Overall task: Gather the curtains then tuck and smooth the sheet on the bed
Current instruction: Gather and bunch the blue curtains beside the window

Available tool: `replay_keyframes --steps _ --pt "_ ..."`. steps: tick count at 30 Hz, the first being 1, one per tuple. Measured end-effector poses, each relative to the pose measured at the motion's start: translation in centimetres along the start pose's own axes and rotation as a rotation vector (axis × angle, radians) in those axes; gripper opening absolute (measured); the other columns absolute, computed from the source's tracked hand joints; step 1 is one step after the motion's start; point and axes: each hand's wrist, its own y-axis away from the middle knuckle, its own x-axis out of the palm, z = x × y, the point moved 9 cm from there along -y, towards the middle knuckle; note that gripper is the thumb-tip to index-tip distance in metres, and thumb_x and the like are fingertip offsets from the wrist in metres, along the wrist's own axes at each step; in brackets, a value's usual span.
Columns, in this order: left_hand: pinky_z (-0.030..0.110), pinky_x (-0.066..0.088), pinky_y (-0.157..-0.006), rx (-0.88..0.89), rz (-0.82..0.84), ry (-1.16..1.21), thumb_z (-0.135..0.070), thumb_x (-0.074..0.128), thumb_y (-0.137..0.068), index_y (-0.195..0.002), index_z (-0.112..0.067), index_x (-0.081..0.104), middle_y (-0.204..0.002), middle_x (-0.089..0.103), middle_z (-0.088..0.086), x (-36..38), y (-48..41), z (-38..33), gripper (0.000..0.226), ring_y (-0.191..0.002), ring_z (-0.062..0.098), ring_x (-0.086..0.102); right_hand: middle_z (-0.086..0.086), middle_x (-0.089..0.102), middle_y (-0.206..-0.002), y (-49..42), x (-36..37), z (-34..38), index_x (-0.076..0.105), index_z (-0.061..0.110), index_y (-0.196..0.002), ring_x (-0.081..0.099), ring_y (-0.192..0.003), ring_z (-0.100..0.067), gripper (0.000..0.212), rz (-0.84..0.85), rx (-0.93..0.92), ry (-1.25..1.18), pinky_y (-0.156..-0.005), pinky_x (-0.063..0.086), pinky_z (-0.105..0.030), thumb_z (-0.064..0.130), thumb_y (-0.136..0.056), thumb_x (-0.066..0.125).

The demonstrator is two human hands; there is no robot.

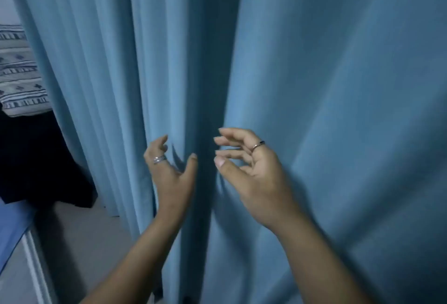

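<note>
Shows left hand and right hand raised side by side, fingers loosely curved, gripping nothing. Blue curtains just beyond the fingertips, one deep fold between the palms. Patterned bedding far left.

**Bare hands poised, palms facing**

The left forearm and right forearm reach up and forward. The left hand is just left of the deep fold in the pleated blue fabric curtain, the right hand just right of it. The fingers are loosely curved, gripping nothing. The left hand wears a silver band ring, the right a thin dark-topped ring.
</note>
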Motion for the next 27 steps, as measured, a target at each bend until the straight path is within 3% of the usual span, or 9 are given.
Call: replay_keyframes --steps 3,7,9,11,13,16,19,25,27 --pt "0.051 0.033 -0.117 0.182 0.136 -0.115 -0.038 0.065 -0.083 -0.147 -0.031 0.032 -0.153 0.03 0.003 1.7 -2.0 -0.4 0.072 -0.146 0.02 0.031 0.021 0.058 -0.128 -3.1 1.9 -0.9 0.05 0.046 -0.131 0.058 -0.118 0.002 0.054 -0.127 0.016 0.081 -0.084 0.051 -0.014 0.037 -0.082 0.068" --pt "0.047 0.042 -0.112 0.135 0.465 0.058 -0.024 0.069 -0.089 -0.14 -0.049 0.036 -0.145 0.048 -0.006 5.0 -1.8 0.4 0.066 -0.138 0.011 0.044 0.016 0.051 -0.137 -6.1 2.9 -1.5 0.042 0.038 -0.142 0.05 -0.128 0.0 0.072 -0.258 0.056 0.231 -0.101 0.051 -0.032 0.041 -0.077 0.073" --pt "0.044 0.048 -0.103 0.151 0.601 0.082 -0.016 0.067 -0.088 -0.13 -0.031 0.049 -0.122 0.06 -0.011 6.0 -2.0 0.2 0.048 -0.117 0.012 0.059 0.017 0.06 -0.126 -7.4 2.8 -1.7 0.048 0.039 -0.131 0.059 -0.118 -0.003 0.059 -0.3 0.047 0.252 -0.097 0.053 -0.032 0.036 -0.078 0.074" --pt "0.035 0.048 -0.1 0.188 0.669 0.092 -0.021 0.063 -0.088 -0.129 -0.02 0.054 -0.123 0.063 -0.013 6.0 -2.5 -0.7 0.042 -0.118 0.015 0.06 0.017 0.07 -0.106 -8.5 2.3 -2.0 0.056 0.035 -0.111 0.068 -0.1 -0.003 0.035 -0.324 0.034 0.295 -0.087 0.057 -0.032 0.027 -0.081 0.071" --pt "0.034 0.044 -0.106 0.267 0.631 0.105 -0.027 0.061 -0.088 -0.131 -0.015 0.056 -0.139 0.054 -0.002 5.1 -3.5 -1.7 0.045 -0.133 0.022 0.05 0.015 0.074 -0.09 -9.3 0.8 -2.7 0.06 0.026 -0.095 0.071 -0.087 -0.004 0.014 -0.396 0.026 0.308 -0.08 0.058 -0.033 0.019 -0.085 0.068" --pt "0.038 0.031 -0.118 0.349 0.422 0.079 -0.029 0.061 -0.089 -0.127 -0.016 0.057 -0.15 0.031 0.006 2.6 -6.3 -1.7 0.041 -0.145 0.028 0.034 0.017 0.074 -0.081 -9.7 -1.0 -4.1 0.061 0.028 -0.086 0.07 -0.076 0.0 0.014 -0.519 0.052 0.236 -0.068 0.056 -0.024 0.014 -0.086 0.065" --pt "0.031 0.026 -0.119 0.223 0.427 0.017 -0.025 0.065 -0.087 -0.13 -0.02 0.052 -0.157 0.021 0.001 3.1 -10.0 -0.2 0.045 -0.151 0.015 0.023 0.017 0.073 -0.085 -9.9 -1.3 -4.7 0.06 0.029 -0.091 0.07 -0.078 -0.002 0.016 -0.636 0.04 0.218 -0.068 0.056 -0.026 0.015 -0.085 0.064" --pt "0.049 0.044 -0.096 0.484 0.841 -0.044 -0.023 0.06 -0.087 -0.126 -0.02 0.059 -0.122 0.056 0.004 10.3 -9.4 -0.5 0.039 -0.12 0.028 0.052 0.03 0.057 -0.123 -11.6 0.7 -2.9 0.042 0.045 -0.131 0.059 -0.117 0.002 0.073 -0.722 -0.105 0.332 -0.092 0.048 -0.012 0.052 -0.07 0.081" --pt "0.048 0.044 -0.091 0.631 1.025 0.023 -0.015 0.06 -0.081 -0.121 -0.017 0.06 -0.12 0.056 0.008 12.7 -7.5 -0.5 0.04 -0.114 0.031 0.052 0.022 0.054 -0.129 -12.8 0.5 -3.2 0.04 0.036 -0.137 0.057 -0.122 -0.003 0.088 -0.801 -0.094 0.393 -0.1 0.049 -0.024 0.05 -0.063 0.086"
